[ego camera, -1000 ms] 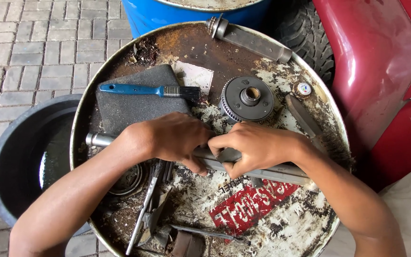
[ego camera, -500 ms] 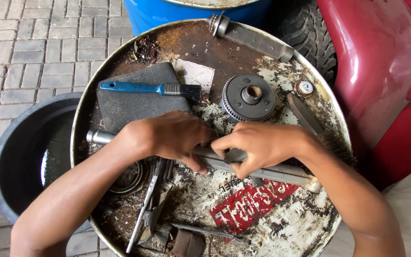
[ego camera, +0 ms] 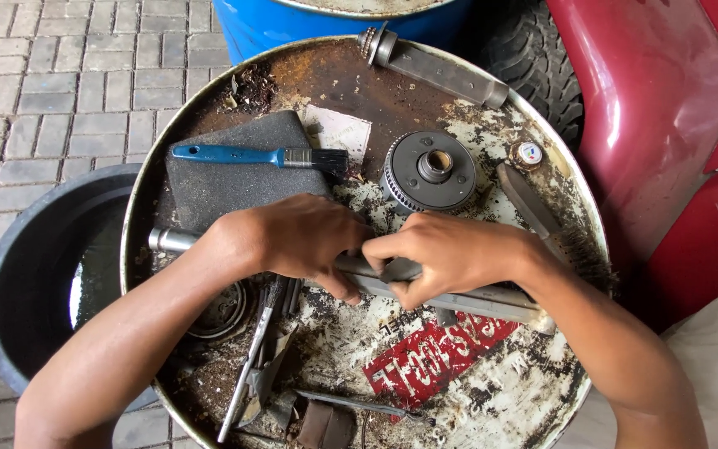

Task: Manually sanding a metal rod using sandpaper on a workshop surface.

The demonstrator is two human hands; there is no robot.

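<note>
Both hands, left hand [ego camera: 297, 241] and right hand [ego camera: 446, 254], clamp 1 long metal bar [ego camera: 475, 301], with 1 toothed gear [ego camera: 430, 170] and 1 blue-handled brush [ego camera: 251, 156] just beyond them.

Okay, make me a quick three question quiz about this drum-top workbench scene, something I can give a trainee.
1. True or false: both hands grip the same long metal bar.
2. Which thing lies on the dark foam pad? A) a hammer B) a blue-handled paintbrush C) a round gear
3. What stands on the paving at the left of the drum?

Key
1. True: the left hand and right hand meet on the long metal bar, which lies across the drum top.
2. B: the blue-handled paintbrush lies on the dark foam pad; the round gear sits on the drum top beside it.
3. A dark basin.
</note>
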